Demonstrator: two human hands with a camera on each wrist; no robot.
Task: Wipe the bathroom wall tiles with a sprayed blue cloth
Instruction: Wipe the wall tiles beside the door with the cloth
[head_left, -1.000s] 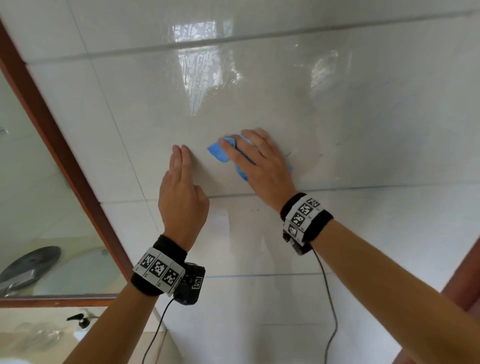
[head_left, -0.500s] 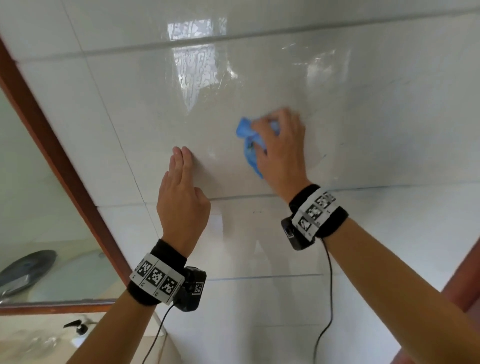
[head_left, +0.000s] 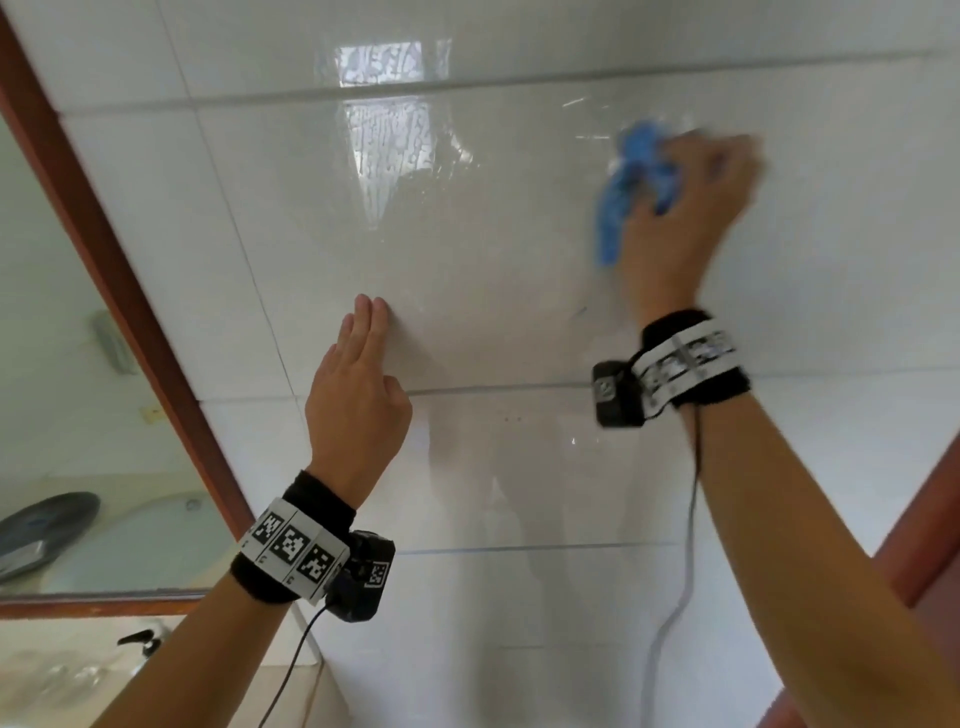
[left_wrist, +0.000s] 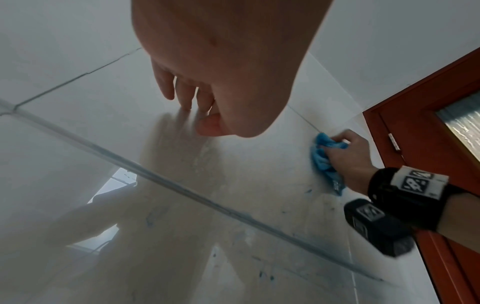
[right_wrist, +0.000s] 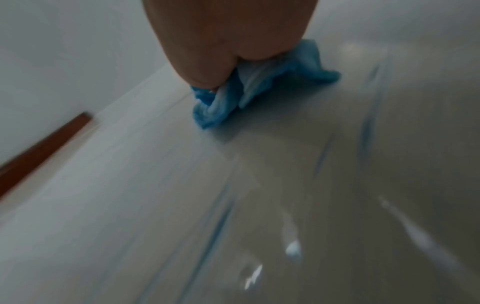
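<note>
My right hand (head_left: 691, 192) grips a bunched blue cloth (head_left: 621, 192) and presses it against the glossy white wall tiles (head_left: 493, 249), high at the upper right. In the left wrist view the blue cloth (left_wrist: 324, 158) sticks out below the curled fingers of my right hand (left_wrist: 342, 150). The right wrist view is blurred; there the blue cloth (right_wrist: 249, 90) lies crumpled under the palm. My left hand (head_left: 358, 374) rests flat on the tile lower down, fingers (left_wrist: 187, 92) straight and together, holding nothing.
A brown-framed mirror (head_left: 78, 364) borders the tiles on the left, with a pump dispenser (head_left: 140, 639) below it. A red-brown door frame (left_wrist: 415, 123) stands to the right. Wet streaks (head_left: 389, 140) shine on the tiles above my left hand.
My right hand has swept the cloth up and to the right across the tile, bunching it in curled fingers. My left hand has stayed flat on the wall.
</note>
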